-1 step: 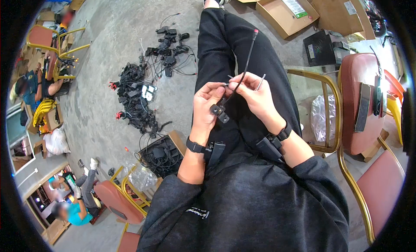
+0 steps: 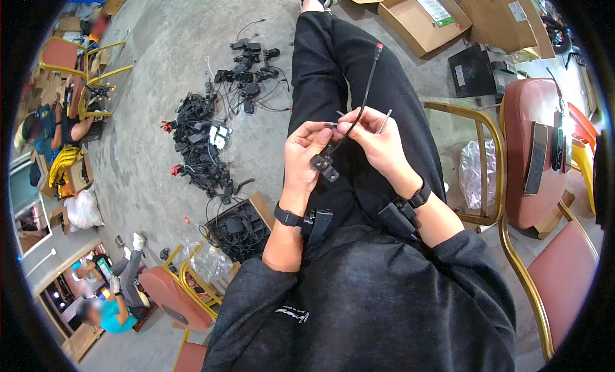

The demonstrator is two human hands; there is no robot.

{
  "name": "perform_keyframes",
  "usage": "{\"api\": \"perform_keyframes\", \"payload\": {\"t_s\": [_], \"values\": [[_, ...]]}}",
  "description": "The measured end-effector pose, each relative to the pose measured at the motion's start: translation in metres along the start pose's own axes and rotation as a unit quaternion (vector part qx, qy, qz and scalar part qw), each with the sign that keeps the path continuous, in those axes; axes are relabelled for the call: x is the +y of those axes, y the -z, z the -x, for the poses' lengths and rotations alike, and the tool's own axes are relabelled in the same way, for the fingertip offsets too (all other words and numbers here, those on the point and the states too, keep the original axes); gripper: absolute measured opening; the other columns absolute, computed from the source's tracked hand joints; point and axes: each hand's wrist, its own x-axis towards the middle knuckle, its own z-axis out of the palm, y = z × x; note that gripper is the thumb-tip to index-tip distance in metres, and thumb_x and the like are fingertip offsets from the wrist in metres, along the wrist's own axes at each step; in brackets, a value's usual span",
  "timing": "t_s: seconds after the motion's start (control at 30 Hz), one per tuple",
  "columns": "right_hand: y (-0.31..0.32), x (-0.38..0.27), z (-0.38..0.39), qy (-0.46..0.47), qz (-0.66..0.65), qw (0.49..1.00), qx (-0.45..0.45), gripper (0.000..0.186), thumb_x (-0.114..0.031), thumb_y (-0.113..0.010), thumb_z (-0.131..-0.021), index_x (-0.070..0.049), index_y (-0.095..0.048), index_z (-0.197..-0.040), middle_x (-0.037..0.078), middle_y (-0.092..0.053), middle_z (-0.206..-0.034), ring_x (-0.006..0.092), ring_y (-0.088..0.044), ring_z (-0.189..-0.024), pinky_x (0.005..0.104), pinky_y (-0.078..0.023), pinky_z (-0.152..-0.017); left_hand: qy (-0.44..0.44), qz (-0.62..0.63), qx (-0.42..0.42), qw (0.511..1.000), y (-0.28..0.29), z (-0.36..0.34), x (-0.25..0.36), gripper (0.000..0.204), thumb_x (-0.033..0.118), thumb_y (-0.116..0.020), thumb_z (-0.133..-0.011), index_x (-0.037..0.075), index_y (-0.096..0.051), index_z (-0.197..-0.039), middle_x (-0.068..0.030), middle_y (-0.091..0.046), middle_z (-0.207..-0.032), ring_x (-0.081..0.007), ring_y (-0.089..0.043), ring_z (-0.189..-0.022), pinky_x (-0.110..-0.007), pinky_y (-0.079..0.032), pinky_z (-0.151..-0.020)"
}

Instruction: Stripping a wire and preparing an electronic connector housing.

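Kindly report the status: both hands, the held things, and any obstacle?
Left hand: holding black block-shaped part. Right hand: slim metal rod. Possible snag: red-tipped cable close to right hand.

Free floor left of cable heap, chair obstructing right

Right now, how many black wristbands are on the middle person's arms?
2: one wristband around the wrist of the left hand, another wristband around the wrist of the right hand. More could hide under the sleeves.
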Motion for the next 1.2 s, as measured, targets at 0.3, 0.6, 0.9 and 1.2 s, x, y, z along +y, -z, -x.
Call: {"api": "perform_keyframes", "payload": {"t_s": [0.3,0.6,0.9,1.2], "values": [[-0.002,-0.005,0.0,-0.02,0.054,0.998,-0.037,0.009,-0.007,-0.064,-0.083,0.002,-0.063,-0.085,0.008,-0.066,-0.082,0.0125,-0.062,-0.077,0.0257,-0.05,-0.074,-0.046,-0.156,0.024,0.986,-0.002,0.007,0.014,0.016,0.004,-0.065,-0.082,-0.004,-0.061,-0.096,-0.0097,-0.066,-0.089,-0.0142,-0.064,-0.079,-0.023,-0.05,-0.074],[-0.006,-0.003,0.001,-0.017,0.065,0.997,-0.029,0.01,-0.005,-0.064,-0.082,0.003,-0.063,-0.088,0.008,-0.066,-0.082,0.012,-0.062,-0.076,0.0247,-0.05,-0.072,-0.064,-0.224,0.023,0.972,-0.004,0.008,0.017,0.015,0.006,-0.062,-0.085,-0.004,-0.061,-0.096,-0.0078,-0.065,-0.087,-0.0122,-0.063,-0.078,-0.022,-0.049,-0.074],[-0.009,0.0,0.002,0.011,0.118,0.993,0.013,0.013,-0.007,-0.064,-0.083,0.003,-0.062,-0.089,0.005,-0.065,-0.079,0.0078,-0.061,-0.075,0.0208,-0.049,-0.068,-0.072,-0.195,0.043,0.977,0.001,0.004,0.008,0.016,0.009,-0.059,-0.088,-0.003,-0.06,-0.098,-0.0057,-0.064,-0.083,-0.0091,-0.06,-0.074,-0.02,-0.047,-0.068],[-0.002,0.004,-0.001,0.01,0.151,0.988,0.021,0.013,-0.009,-0.066,-0.082,0.002,-0.064,-0.088,0.001,-0.063,-0.076,0.0039,-0.054,-0.069,0.0188,-0.044,-0.065,0.002,-0.019,0.046,0.999,0.008,0.002,0.003,0.018,0.01,-0.061,-0.087,-0.002,-0.06,-0.099,-0.0077,-0.063,-0.084,-0.0134,-0.058,-0.076,-0.023,-0.047,-0.071]]}}
